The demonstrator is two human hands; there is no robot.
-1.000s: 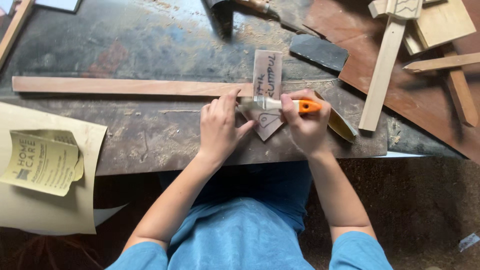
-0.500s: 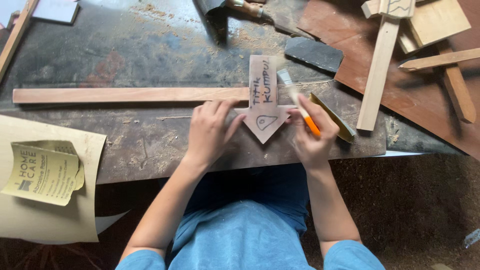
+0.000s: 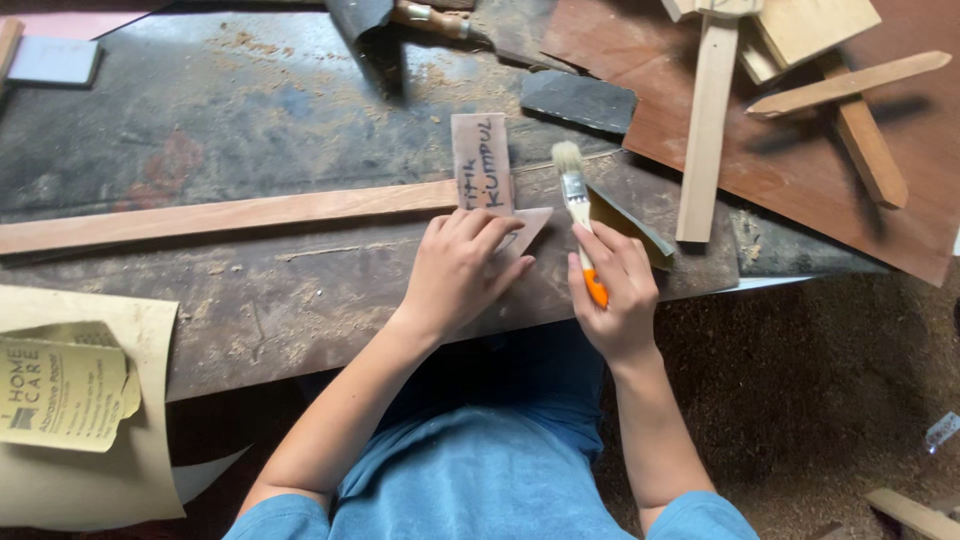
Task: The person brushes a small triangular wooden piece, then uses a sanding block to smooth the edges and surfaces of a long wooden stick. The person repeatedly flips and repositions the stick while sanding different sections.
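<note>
- Left hand [image 3: 462, 268], centre of frame, fingers spread flat, pressing down the pointed lower end of the arrow-shaped wooden sign [image 3: 487, 178]; not gripping it.
- Sign lies upright on the dark dusty workbench [image 3: 250, 110], handwritten side up, overlapping the right end of the long wooden strip [image 3: 230, 214].
- Right hand [image 3: 615, 290], just right of the sign, fingers wrapped around the paintbrush [image 3: 576, 205]; orange handle in the fist, pale bristles pointing to frame top, beside the sign, not touching it.
- Sandpaper sheets [image 3: 70, 400] lower left.
- Wooden stakes [image 3: 710, 130] on a reddish board [image 3: 900, 200], upper right.
</note>
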